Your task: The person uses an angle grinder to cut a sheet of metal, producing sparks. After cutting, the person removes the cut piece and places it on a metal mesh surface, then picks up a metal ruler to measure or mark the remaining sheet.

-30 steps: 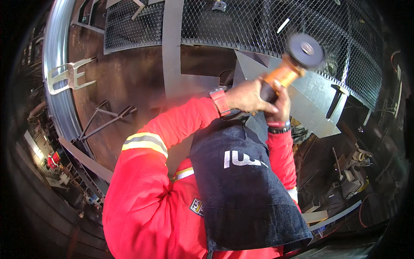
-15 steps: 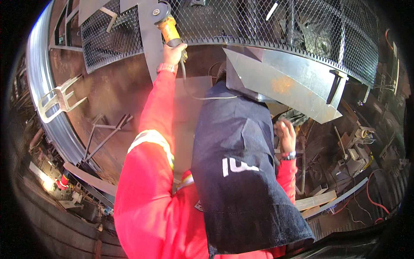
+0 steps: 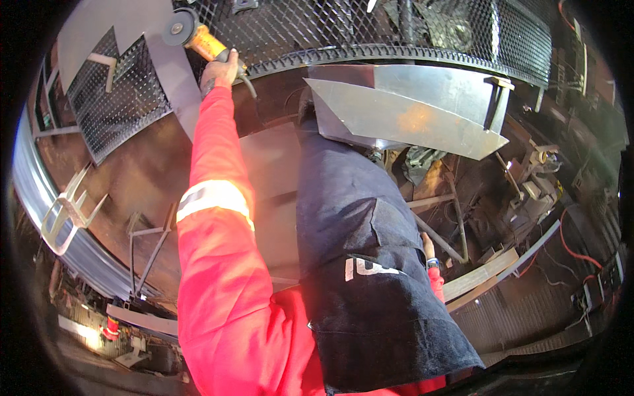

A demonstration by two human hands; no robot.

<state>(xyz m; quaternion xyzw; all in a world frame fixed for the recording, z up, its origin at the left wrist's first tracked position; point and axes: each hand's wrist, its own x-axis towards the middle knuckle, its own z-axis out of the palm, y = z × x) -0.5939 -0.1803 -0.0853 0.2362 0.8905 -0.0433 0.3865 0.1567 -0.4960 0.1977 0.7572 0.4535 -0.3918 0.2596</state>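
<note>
My left hand (image 3: 223,69) is closed round the rear body of a yellow angle grinder (image 3: 208,45), arm stretched far forward. The grinder's disc (image 3: 179,28) lies over the edge of a grey metal strip, beside the black expanded-metal mesh (image 3: 297,30). From its back end trails a cord (image 3: 249,87). Low on the right, my right hand (image 3: 428,247) shows only in part past a dark blue cloth (image 3: 370,218) with white print. That cloth covers much of the middle and hides most of the right arm; how the right fingers are held cannot be made out.
An angular sheet-metal piece (image 3: 409,119) stands ahead, against the mesh. A white plastic chair (image 3: 69,211) is at the left by shiny corrugated sheet (image 3: 33,178). Thin metal frames (image 3: 148,247), wooden boards (image 3: 482,274) and a red hose (image 3: 574,247) lie around. Another person (image 3: 111,329) is far off, lower left.
The view has swung, shifting the mesh and sheet metal leftward. My left hand with the grinder now appears further left. My right hand has dropped lower, mostly behind the cloth.
</note>
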